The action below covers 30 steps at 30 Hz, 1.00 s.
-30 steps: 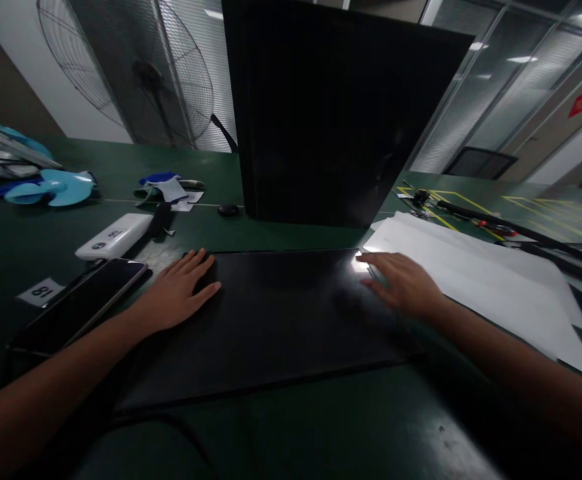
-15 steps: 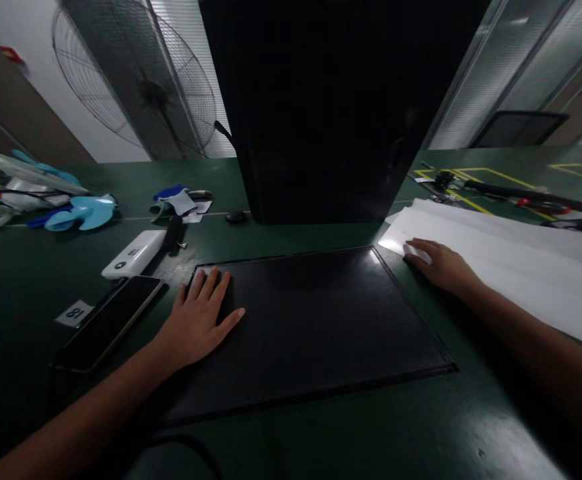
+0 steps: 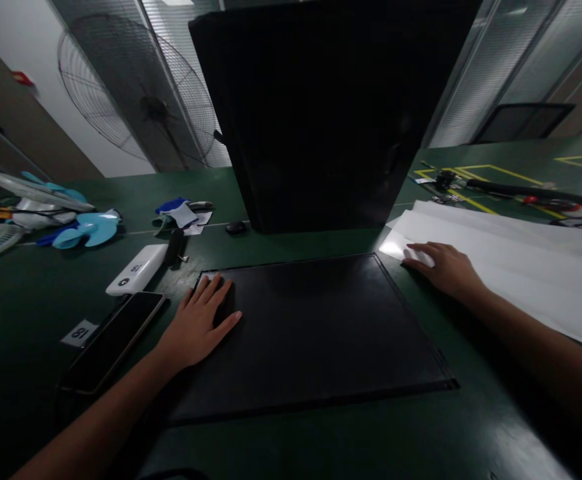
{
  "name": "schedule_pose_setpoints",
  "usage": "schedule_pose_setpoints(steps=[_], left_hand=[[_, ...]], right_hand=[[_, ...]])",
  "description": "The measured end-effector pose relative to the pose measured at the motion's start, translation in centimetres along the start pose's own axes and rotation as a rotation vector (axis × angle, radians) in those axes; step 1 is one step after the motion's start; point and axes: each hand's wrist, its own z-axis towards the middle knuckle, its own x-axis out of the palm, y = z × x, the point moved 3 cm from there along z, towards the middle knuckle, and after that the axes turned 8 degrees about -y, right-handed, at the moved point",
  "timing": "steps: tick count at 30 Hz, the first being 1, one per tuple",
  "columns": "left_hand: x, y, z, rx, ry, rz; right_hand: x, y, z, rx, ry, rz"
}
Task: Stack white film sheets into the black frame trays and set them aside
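Observation:
My left hand [image 3: 194,325] lies flat with fingers spread on the left part of a thin black rectangular panel [image 3: 321,333], which rests on the green table. To the right of the panel, my right hand [image 3: 448,270] curls its fingers around a small white object [image 3: 419,254]; its kind is unclear, as the fingers cover part of it. That hand rests by the left edge of large white paper sheets [image 3: 521,267]. Behind the panel a big black upright board [image 3: 321,120] rises, tilted.
Left of the panel lie a phone [image 3: 115,341], a white power bank [image 3: 137,269] and a number tag [image 3: 79,333]. Farther back are a black mouse [image 3: 235,227], folded cloths [image 3: 178,213] and blue fan blades [image 3: 91,229]. A black rod [image 3: 505,189] lies at the far right.
The view has tilted and shifted slightly, so most things sit a little lower in the picture. Both hands keep nearly the same pose and place on the table.

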Motion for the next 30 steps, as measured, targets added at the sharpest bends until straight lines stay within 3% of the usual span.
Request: schedule_pose_setpoints(steps=[11,30], left_hand=[[-0.44,-0.28,-0.03,-0.010,-0.009,-0.017],[-0.12,0.10,0.02,0.004,-0.008,0.008]], right_hand=[[0.72,0.25,0.79,0.001,0.069,0.010],[1.03,0.37,0.91,0.015,0.031,0.022]])
